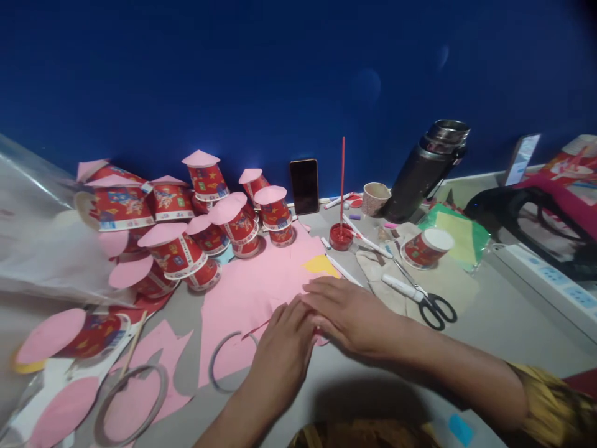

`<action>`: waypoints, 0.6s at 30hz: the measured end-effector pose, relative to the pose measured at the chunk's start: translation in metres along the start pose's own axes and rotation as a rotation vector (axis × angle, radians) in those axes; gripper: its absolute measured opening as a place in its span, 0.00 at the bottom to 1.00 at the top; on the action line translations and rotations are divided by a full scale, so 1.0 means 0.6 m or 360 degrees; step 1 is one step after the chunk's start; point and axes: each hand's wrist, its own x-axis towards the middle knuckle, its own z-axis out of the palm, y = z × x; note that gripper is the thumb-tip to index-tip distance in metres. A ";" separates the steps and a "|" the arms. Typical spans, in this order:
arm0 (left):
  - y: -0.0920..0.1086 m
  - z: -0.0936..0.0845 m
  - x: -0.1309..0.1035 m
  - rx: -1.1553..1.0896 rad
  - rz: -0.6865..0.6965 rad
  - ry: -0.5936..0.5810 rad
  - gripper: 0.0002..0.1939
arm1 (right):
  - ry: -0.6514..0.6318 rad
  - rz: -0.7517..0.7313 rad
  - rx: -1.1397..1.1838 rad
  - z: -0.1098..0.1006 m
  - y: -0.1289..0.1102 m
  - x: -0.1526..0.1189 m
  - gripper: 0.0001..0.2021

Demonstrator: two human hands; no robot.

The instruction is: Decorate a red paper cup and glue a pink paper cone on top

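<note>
Pressing close together just below the centre of the head view: left hand (285, 348) and right hand (347, 311), backs up, fingers bent and meeting over a pink paper piece (321, 340). Cannot tell whether either hand grips it or merely rests on it, fingertips and palms being hidden. Showing only as a small pink edge below the right fingers, so no telling which way it points or how its long axis runs.

Spreading leftward and upward from the hands, a large pink sheet (261, 280), with long axis slanting from lower left to upper right, ragged at the top. Lying on it, a yellow scrap (321, 266), above the right hand; just left of the left hand, a grey ring (212, 367), flat and partly over the sheet.

Filling the left of the frame, red paper cups (177, 252), many upside down and stacked, with pink cone tops. At the lower left, a larger ring (163, 379) over pink offcuts (170, 351). Standing upright at upper centre, a phone (305, 186). Right of centre, scissors (437, 311), blades towards upper left, beside a white marker (401, 287); above these, a black flask (420, 168), leaning to upper right.
</note>
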 end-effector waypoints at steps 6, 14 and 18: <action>-0.009 -0.019 -0.030 0.0038 -0.0004 -0.0068 0.23 | -0.0152 0.0124 0.0123 0.043 0.035 0.017 0.27; -0.011 -0.056 -0.051 -0.0134 -0.0128 -0.0014 0.12 | 0.0344 0.0277 -0.0010 0.051 0.065 0.021 0.16; -0.008 -0.038 -0.057 -0.0116 -0.0127 0.0129 0.12 | 0.0191 0.0602 -0.0062 0.040 0.053 0.039 0.17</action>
